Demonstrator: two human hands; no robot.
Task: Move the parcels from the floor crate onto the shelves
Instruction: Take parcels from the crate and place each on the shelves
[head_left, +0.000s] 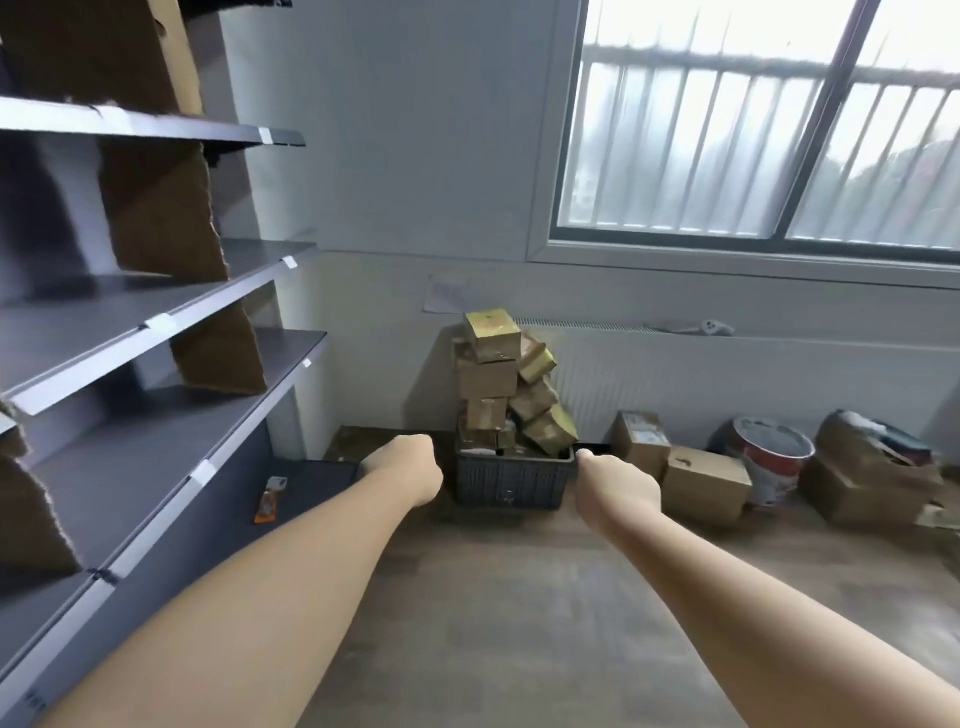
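Parcels (498, 384): brown & yellow boxes heaped high in dark crate (511, 480) on floor by wall, below window (753, 130). L hand (408, 467) at crate's left side, R hand (618, 483) at its right rim; fingers of both curl out of sight, so grip can't be told. Grey shelves (104, 306) at left, w/ cardboard dividers (161, 208)
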